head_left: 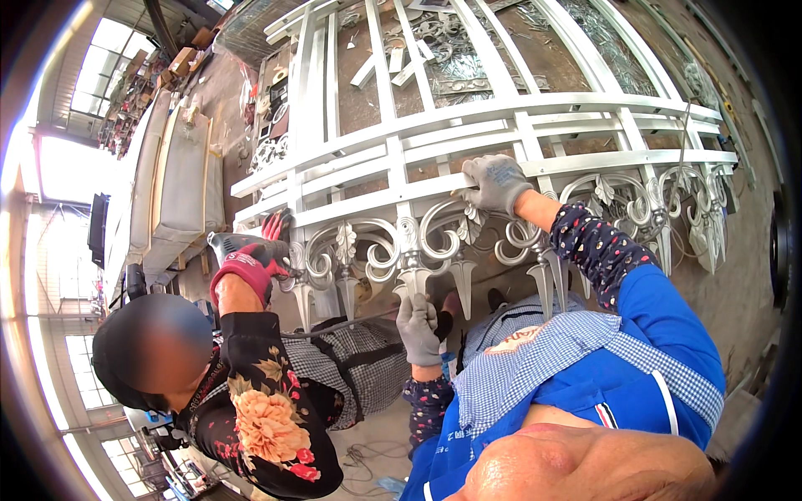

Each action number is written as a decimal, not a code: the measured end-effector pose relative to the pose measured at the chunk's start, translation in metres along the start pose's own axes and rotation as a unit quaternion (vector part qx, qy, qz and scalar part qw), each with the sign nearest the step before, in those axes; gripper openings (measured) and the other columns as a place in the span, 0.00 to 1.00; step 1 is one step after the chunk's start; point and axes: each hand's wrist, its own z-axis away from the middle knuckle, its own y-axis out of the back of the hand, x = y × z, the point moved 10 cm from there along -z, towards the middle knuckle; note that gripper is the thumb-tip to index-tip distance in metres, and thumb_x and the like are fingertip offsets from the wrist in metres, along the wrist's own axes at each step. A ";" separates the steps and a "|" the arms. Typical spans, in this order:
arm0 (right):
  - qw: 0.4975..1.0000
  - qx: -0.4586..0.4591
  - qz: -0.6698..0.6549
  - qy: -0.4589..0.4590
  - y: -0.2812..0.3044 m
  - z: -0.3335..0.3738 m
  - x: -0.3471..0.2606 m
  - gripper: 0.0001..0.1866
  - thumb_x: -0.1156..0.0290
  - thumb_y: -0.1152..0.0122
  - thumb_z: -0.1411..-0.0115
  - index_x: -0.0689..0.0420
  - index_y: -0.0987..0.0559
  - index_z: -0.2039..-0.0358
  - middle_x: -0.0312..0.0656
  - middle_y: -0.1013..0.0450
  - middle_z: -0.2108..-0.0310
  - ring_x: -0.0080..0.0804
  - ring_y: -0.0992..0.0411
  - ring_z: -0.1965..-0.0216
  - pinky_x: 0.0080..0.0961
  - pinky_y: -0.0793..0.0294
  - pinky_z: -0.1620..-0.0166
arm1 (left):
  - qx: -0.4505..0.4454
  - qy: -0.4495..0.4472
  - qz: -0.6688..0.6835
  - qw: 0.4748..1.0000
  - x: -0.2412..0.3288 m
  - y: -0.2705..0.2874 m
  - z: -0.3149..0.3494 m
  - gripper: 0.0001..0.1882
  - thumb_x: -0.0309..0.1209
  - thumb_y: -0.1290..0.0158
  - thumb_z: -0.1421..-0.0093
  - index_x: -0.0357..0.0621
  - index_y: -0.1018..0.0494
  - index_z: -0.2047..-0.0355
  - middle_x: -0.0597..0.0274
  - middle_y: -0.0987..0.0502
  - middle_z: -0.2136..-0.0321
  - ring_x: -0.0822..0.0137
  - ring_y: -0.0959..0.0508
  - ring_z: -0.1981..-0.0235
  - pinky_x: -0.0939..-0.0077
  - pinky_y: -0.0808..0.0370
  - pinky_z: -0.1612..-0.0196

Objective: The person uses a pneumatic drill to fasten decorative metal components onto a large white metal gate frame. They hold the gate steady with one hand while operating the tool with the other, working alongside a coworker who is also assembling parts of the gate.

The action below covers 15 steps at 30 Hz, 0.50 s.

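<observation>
A silver metal fence panel (518, 107) lies across the view, with scrolls and spear points along its near edge. My right hand (497, 184), in a grey glove, is closed over the nearer rail (576, 164), just above a leaf ornament (470, 225). Lower down, my left hand (418, 327), also grey-gloved, has its fingers curled at the tip of a spear finial (413, 279). The glove hides that tip. To the left, a co-worker's red-and-black gloved hand (242, 271) is by a grey power tool (224, 242), next to the scrolls.
The co-worker (251, 401) stands close on my left. A thin dark cable (355, 320) runs between us below the spear points. Loose metal pieces (443, 37) lie beneath the far bars. Long wrapped stacks (180, 179) stand at the left.
</observation>
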 end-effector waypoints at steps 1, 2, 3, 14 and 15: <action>1.000 -0.001 0.001 0.001 -0.001 0.000 0.000 0.21 0.47 0.38 0.47 0.54 0.26 0.72 0.45 0.24 0.73 0.44 0.24 0.67 0.39 0.27 0.62 | 0.002 0.002 0.002 1.000 0.001 -0.001 0.000 0.13 0.39 0.49 0.34 0.41 0.30 0.68 0.76 0.39 0.85 0.85 0.45 0.86 0.89 0.52 0.85; 1.000 -0.007 0.000 -0.002 -0.001 0.000 0.000 0.22 0.47 0.38 0.47 0.54 0.26 0.72 0.45 0.24 0.73 0.44 0.24 0.67 0.39 0.27 0.62 | 0.005 0.005 0.004 1.000 0.001 -0.001 0.001 0.13 0.39 0.49 0.34 0.41 0.30 0.68 0.76 0.39 0.85 0.86 0.45 0.86 0.89 0.52 0.85; 1.000 -0.014 0.000 -0.004 0.001 0.000 -0.001 0.22 0.47 0.38 0.47 0.54 0.26 0.72 0.45 0.24 0.73 0.44 0.24 0.67 0.39 0.27 0.62 | 0.007 0.009 0.003 1.000 0.001 -0.001 0.001 0.13 0.39 0.49 0.34 0.41 0.30 0.68 0.76 0.39 0.85 0.86 0.45 0.86 0.89 0.52 0.85; 1.000 -0.012 -0.012 -0.007 -0.002 0.000 0.001 0.21 0.47 0.39 0.46 0.54 0.26 0.73 0.45 0.24 0.72 0.44 0.24 0.66 0.39 0.27 0.61 | 0.005 0.013 0.023 1.000 -0.003 -0.001 -0.002 0.12 0.37 0.50 0.33 0.41 0.30 0.68 0.77 0.41 0.85 0.86 0.46 0.86 0.89 0.53 0.85; 1.000 -0.012 -0.012 -0.005 -0.001 0.000 0.000 0.21 0.47 0.39 0.46 0.54 0.26 0.73 0.45 0.24 0.72 0.44 0.24 0.66 0.39 0.27 0.61 | 0.006 0.012 0.023 1.000 -0.002 -0.001 -0.001 0.12 0.37 0.50 0.33 0.41 0.30 0.68 0.77 0.41 0.85 0.86 0.46 0.86 0.89 0.53 0.85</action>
